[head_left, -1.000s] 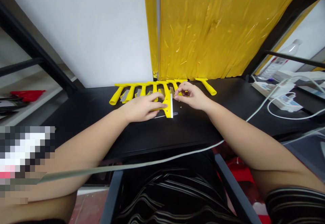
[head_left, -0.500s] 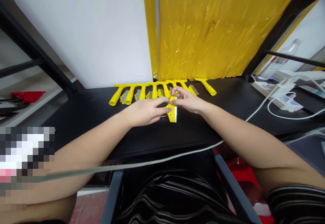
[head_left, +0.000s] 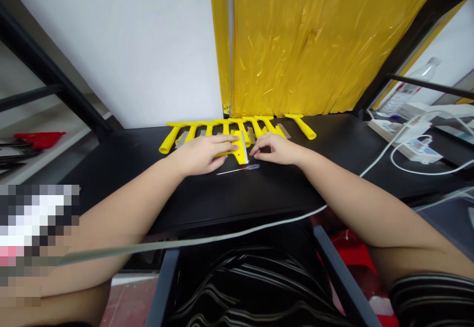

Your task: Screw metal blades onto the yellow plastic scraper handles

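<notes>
My left hand point(head_left: 202, 154) is closed on a yellow scraper point(head_left: 241, 153), fingers over its wide head and thumb below. The palm hides most of the handle, and a pale strip runs along the head's right edge. Just right of that edge, my right hand point(head_left: 276, 149) hovers low at the tabletop with fingers curled and tips close together. Whatever those fingertips hold, if anything, is too small to make out. A screwdriver point(head_left: 252, 167) with a thin metal shaft and a dark translucent handle lies in front of the scraper.
Several yellow scraper handles point(head_left: 170, 139) stand in a row along the back of the black table point(head_left: 207, 196), with metal blades among them. One more handle point(head_left: 305, 128) lies to the right. A white cable point(head_left: 274, 224) crosses the front; a power strip point(head_left: 422, 151) sits at right.
The scraper has moved left and away from me in my left hand, uncovering the screwdriver. My right hand has let go of the scraper's head and lowered to the table beside it.
</notes>
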`<state>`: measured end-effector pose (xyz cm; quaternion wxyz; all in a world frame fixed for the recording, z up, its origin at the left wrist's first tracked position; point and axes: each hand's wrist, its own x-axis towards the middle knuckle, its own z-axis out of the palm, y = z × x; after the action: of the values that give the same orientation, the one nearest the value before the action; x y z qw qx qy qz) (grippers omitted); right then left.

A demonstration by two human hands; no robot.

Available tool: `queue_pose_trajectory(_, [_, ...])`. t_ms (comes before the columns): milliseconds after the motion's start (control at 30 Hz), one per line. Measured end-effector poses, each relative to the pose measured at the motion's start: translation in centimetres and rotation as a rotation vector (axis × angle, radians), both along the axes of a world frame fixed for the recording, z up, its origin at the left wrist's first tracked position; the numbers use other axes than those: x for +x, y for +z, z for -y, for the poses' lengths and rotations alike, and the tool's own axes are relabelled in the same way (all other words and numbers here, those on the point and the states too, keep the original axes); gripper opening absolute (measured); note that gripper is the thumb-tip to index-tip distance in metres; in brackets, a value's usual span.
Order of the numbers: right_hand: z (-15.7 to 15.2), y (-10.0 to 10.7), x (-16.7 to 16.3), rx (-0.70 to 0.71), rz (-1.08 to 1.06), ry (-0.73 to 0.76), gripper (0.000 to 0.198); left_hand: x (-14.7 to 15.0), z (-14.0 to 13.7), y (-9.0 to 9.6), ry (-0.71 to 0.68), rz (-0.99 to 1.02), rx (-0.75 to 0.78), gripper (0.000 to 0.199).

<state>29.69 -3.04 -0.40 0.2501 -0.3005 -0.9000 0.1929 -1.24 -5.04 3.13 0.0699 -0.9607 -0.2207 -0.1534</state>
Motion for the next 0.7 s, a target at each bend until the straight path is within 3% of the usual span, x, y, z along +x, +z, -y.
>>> queue_pose_trajectory(100, [0.1, -0.2, -0.6, -0.019, 0.073, 0.047, 0.015, -0.2, -0.3, 0.1, 0.031, -0.034, -0.041, 0.039])
queue_pose_trajectory(433, [0.4, 0.2, -2.0, 0.051, 0.130, -0.010, 0.009, 0.0, -0.2, 0.1, 0.088, -0.075, -0.089, 0.040])
queue_pose_trajectory(567, [0.4, 0.2, -1.7, 0.031, -0.097, -0.074, 0.003, 0.3, 0.0, -0.2, 0.097, -0.081, -0.064, 0.041])
queue_pose_trajectory(700, [0.9, 0.1, -2.4, 0.006, -0.221, -0.037, 0.007, 0.8, 0.3, -0.4, 0.072, -0.066, -0.008, 0.040])
